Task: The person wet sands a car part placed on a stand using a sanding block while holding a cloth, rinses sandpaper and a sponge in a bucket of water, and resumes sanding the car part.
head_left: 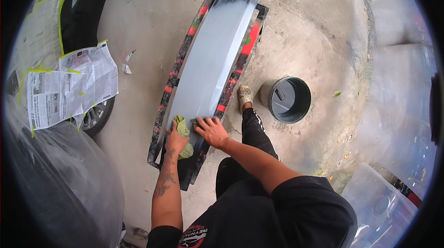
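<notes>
A long grey panel [206, 49], darker at both ends, lies lengthwise on a paint-spattered black and red stand [249, 40]. My left hand [173, 139] grips a crumpled light green cloth [184, 151] against the near part of the panel. Just right of it, my right hand [210, 131] presses on the panel with bent fingers over a small dark pad [195, 124], mostly hidden beneath them.
A car masked with newspaper [55, 95], yellow tape and plastic sheeting [64, 178] stands at left. A dark bucket [296, 109] with liquid sits right of my outstretched foot [245, 97]. Translucent plastic sheets [393, 86] line the right. Paper scraps [127, 67] lie on the concrete.
</notes>
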`<state>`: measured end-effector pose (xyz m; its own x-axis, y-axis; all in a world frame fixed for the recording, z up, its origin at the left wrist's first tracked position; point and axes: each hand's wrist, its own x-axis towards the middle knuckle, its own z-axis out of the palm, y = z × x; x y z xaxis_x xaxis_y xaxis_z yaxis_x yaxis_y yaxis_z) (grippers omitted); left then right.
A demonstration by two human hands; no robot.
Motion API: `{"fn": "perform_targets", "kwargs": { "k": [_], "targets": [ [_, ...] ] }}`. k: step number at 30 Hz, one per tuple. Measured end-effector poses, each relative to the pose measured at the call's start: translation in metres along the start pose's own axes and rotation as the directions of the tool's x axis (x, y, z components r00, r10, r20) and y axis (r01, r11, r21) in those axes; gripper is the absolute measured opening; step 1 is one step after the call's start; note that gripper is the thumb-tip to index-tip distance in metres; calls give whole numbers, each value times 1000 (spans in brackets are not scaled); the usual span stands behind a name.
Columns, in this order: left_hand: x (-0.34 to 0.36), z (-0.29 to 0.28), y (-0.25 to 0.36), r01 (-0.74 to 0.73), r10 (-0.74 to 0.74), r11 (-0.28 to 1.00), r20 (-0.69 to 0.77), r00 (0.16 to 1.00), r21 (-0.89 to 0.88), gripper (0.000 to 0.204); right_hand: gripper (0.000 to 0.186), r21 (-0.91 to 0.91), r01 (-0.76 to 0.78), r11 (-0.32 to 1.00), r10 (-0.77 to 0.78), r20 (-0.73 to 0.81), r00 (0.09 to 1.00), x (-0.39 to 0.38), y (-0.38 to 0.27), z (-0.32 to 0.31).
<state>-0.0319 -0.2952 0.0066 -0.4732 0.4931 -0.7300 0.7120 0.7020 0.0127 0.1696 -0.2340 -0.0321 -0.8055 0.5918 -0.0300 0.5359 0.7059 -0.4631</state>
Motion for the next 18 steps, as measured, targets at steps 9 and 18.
{"fn": "perform_targets", "kwargs": {
  "k": [9,18],
  "targets": [
    [-92,98,-93,-99,104,991,-48,993,89,108,43,34,-603,797,600,-160,784,-165,69,-96],
    [-154,168,-153,-47,46,998,-24,999,-31,110,41,204,-962,181,971,-192,142,-493,100,-140]
  ]
}}
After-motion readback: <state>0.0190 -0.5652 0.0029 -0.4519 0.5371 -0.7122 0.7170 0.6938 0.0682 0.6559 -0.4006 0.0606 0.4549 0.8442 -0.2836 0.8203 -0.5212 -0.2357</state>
